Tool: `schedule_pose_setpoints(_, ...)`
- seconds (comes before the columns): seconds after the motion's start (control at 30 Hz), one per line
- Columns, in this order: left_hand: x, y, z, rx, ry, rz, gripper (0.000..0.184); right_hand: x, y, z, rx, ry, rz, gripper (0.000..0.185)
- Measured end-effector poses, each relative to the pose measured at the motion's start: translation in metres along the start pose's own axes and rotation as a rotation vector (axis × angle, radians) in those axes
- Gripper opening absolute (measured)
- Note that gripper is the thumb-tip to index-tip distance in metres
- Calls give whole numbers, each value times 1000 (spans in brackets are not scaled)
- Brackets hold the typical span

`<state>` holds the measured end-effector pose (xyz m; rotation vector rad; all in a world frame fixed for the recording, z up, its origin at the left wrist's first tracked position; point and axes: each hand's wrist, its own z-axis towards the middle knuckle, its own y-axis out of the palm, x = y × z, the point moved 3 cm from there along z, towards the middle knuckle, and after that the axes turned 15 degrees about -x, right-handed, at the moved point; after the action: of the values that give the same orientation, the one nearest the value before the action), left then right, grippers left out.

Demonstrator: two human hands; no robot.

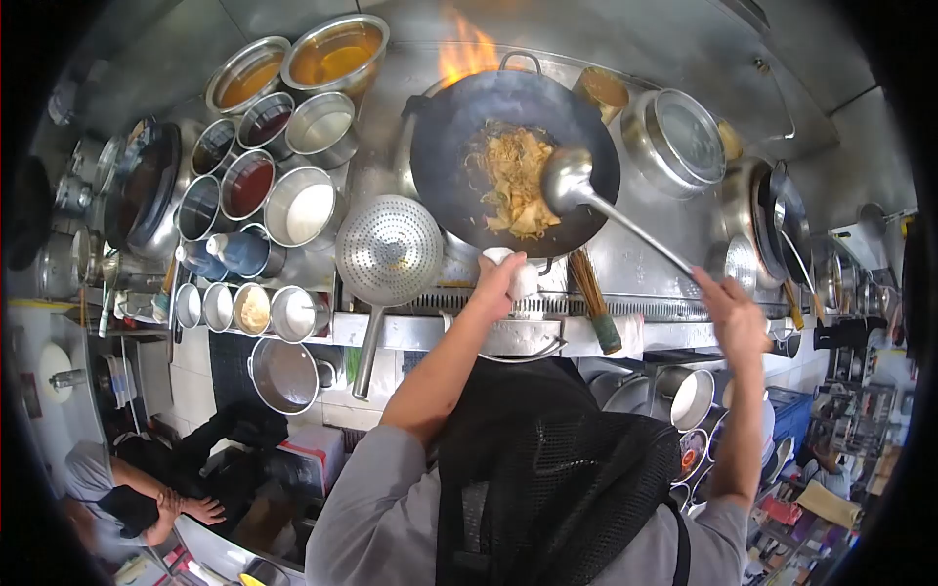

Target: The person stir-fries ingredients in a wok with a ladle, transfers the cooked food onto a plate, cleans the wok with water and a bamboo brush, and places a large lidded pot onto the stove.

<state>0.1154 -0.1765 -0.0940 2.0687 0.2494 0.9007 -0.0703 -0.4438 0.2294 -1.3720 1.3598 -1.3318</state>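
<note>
While orange flames (pixel 467 54) rise beyond the far rim of a dark wok (pixel 445 156), the left hand (pixel 496 285) is closed around a folded white cloth (pixel 525 280) at the near rim. The right hand (pixel 735 317), slightly blurred, is clamped on the long handle of a steel ladle (pixel 567 181), whose rounded bowl reaches forward and leftward from that hand into the wok. Browned noodles (pixel 508 181) with broad, pale pieces lie in the wok, ahead of the left hand and just left of the ladle's bowl. A perforated strainer (pixel 389 249) is left of the left hand, its handle sticking out past the counter edge beside the left forearm; a bamboo brush (pixel 594 303) stands between the hands. Spilling looks the likeliest trouble: a hard push of the ladle toward the left hand could send hot food over the near rim. If the cloth slipped or bunched thinly, the left fingers could meet hot metal, and a loose corner reaching the fire could catch. A sideways swing of the left elbow might knock the strainer's handle, and food left unmoved over such heat could scorch.
</note>
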Motion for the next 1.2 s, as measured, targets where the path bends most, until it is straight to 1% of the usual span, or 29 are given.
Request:
schedule_pose_setpoints(0.03, 1, 0, -3, 5, -6, -4, 34, -2, -23, -8, -20, 45, -35, 49)
schedule_pose_setpoints(0.07, 6, 6, -6, -12, -2, -4, 31, -3, -36, -12, -24, 44, -35, 49)
schedule_pose_setpoints(0.1, 7, 7, -6, -31, 3, -5, 28, -3, -45, -15, -97, 91, -77, 50)
schedule_pose_setpoints(0.13, 4, 5, -1, -31, 3, -8, 28, -1, -48, -16, -170, 138, -120, 51)
schedule_pose_setpoints(0.17, -3, -4, 9, -6, 18, 8, 25, 2, -40, -12, -170, 138, -123, 51)
schedule_pose_setpoints(0.23, -12, -11, 20, 20, 38, 22, 22, 10, 11, 7, -240, 127, 43, 54)
schedule_pose_setpoints(0.3, -13, -12, 24, 74, 45, 59, 17, 4, 80, 43, -193, 45, 84, 57)
schedule_pose_setpoints(0.37, -10, -8, 23, 93, 54, 75, 18, -26, 128, 80, -175, 13, 243, 58)
schedule_pose_setpoints(0.43, -4, -2, 19, 112, 57, 99, 18, -63, 163, 105, -103, -73, 401, 56)
schedule_pose_setpoints(0.47, 2, 3, 15, 104, 31, 111, 21, -70, 161, 104, -97, -78, 406, 56)
schedule_pose_setpoints(0.53, 1, -3, 11, 105, 0, 134, 24, -87, 144, 85, -142, -240, 577, 57)
schedule_pose_setpoints(0.6, -13, -19, 11, 76, 93, 213, 33, -68, 94, 44, -289, -154, 447, 58)
schedule_pose_setpoints(0.63, -19, -12, -4, 84, 96, 213, 33, -55, 72, 29, -394, -67, 302, 59)
schedule_pose_setpoints(0.67, -21, 2, -30, 131, 214, 194, 30, -35, 65, 17, -363, -69, 263, 60)
schedule_pose_setpoints(0.7, -20, 17, -52, 175, 326, 177, 28, -35, 66, 23, -359, -71, 268, 60)
schedule_pose_setpoints(0.73, -22, 28, -66, 175, 265, 217, 26, -37, 67, 29, -334, -38, 246, 60)
schedule_pose_setpoints(0.77, -30, 21, -62, 178, 246, 222, 26, -41, 69, 32, -319, -4, 222, 59)
schedule_pose_setpoints(0.8, -36, 9, -43, 164, 205, 198, 28, -51, 87, 41, -270, -46, 234, 58)
schedule_pose_setpoints(0.83, -42, -1, -26, 148, 168, 173, 31, -59, 100, 38, -276, -37, 239, 58)
schedule_pose_setpoints(0.87, -41, -9, -19, 127, 131, 197, 36, -66, 110, 34, -297, -85, 251, 57)
schedule_pose_setpoints(0.9, -41, 2, -37, 121, 125, 202, 36, -68, 114, 31, -312, -134, 261, 56)
schedule_pose_setpoints(0.97, -40, 34, -103, 271, 137, 181, 35, -44, 78, -8, -329, -140, 284, 56)
schedule_pose_setpoints(1.0, -48, 34, -122, 143, 235, 265, 41, -24, 66, -22, -364, -102, 237, 57)
schedule_pose_setpoints(1.03, -36, 61, -137, 146, 275, 285, 45, -13, 62, -26, -400, -61, 189, 58)
schedule_pose_setpoints(1.07, -44, 54, -128, 121, 227, 271, 40, -13, 62, -23, -316, -76, 151, 59)
schedule_pose_setpoints(1.1, -55, 43, -114, 102, 168, 253, 35, -22, 76, -16, -333, -74, 160, 59)
schedule_pose_setpoints(1.13, -54, 42, -90, 175, 150, 131, 22, -37, 95, 3, -284, -106, 194, 59)
schedule_pose_setpoints(1.17, -60, 23, -71, 108, 104, 70, 22, -50, 111, 14, -238, -141, 226, 59)
schedule_pose_setpoints(1.2, -67, 4, -53, 45, 53, 11, 23, -59, 120, 17, -261, -147, 230, 60)
